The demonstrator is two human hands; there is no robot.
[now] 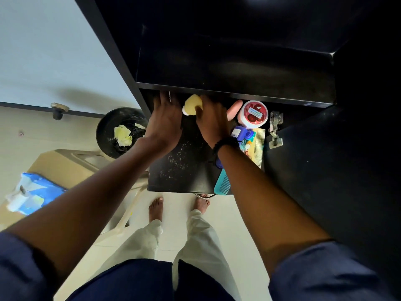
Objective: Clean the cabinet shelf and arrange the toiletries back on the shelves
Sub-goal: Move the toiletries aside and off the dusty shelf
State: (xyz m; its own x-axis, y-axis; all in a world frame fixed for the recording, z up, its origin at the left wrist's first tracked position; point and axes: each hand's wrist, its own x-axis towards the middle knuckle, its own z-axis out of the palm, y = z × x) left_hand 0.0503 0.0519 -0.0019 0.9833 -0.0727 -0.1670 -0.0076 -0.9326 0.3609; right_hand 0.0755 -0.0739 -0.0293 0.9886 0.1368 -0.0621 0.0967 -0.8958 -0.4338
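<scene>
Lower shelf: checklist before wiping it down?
1. Yellow bottle gripped by right hand: ok.
2. Left hand free: cannot tell, fingertips hidden under the upper shelf.
3. Lower shelf clean: not ok, white specks across it.
4. Toiletries off the shelf: not ok; red-lidded jar, yellow comb and teal comb lie on its right side.
5. Wipe in hand: not ok; wipes pack lies on the chair at left.
</scene>
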